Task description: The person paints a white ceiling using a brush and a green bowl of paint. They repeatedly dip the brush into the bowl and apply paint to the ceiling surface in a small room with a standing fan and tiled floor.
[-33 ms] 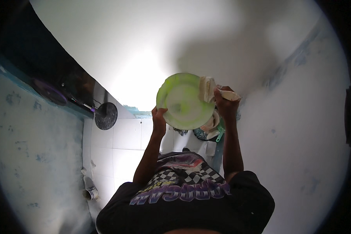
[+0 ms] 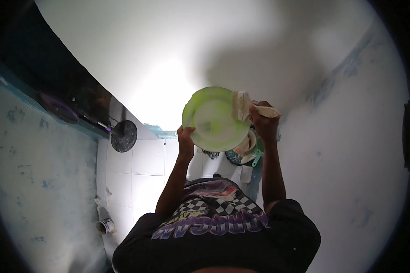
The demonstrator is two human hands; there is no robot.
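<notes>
- The left hand (image 2: 185, 140) had most of its fingers hidden behind the round, pale green, white-smeared plate (image 2: 212, 123).
- The right hand (image 2: 262, 119) was too dark to make out finger by finger on the wide, white-caked paintbrush (image 2: 240, 105); whether the bristles touched the plate could not be told.
- The plate partly covered a pale, rounded container (image 2: 247, 143).
- A dark, speckled thing (image 2: 210, 154) showed only a sliver below the plate.
- The small, whitish, cylindrical can (image 2: 106, 226) had contents too small to tell.
- The lower edge cut off the black, printed T-shirt (image 2: 214, 250).
</notes>
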